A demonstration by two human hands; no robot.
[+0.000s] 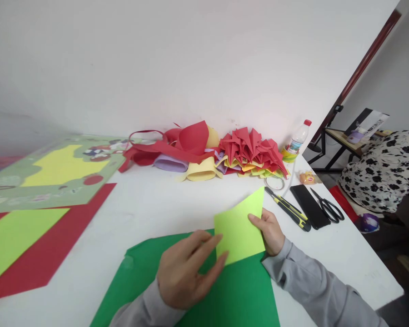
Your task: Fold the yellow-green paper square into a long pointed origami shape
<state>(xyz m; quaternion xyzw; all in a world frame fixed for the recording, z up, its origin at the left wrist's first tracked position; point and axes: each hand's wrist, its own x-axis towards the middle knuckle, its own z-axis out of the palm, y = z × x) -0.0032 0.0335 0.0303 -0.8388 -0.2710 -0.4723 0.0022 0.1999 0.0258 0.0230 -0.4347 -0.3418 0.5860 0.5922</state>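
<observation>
My right hand [271,231] grips a lime-green sheet of paper [240,229] by its right edge, thumb on the front. The sheet is raised and tilted, with its upper right corner pointing up. At the sheet's lower left edge is my left hand [191,268], its fingers stretched out and apart in front of the paper. The fingertips overlap the sheet; whether they press on it I cannot tell. Beneath both hands lies a large green sheet [238,295] on the white table [163,209].
Right of my hands lie a utility knife [289,209], a black phone-like slab [309,206], scissors [329,209] and a tape roll [274,182]. Along the wall sit red folded paper pieces [248,145], a paper pile [177,147] and a bottle [296,141]. Coloured sheets [71,231] lie left.
</observation>
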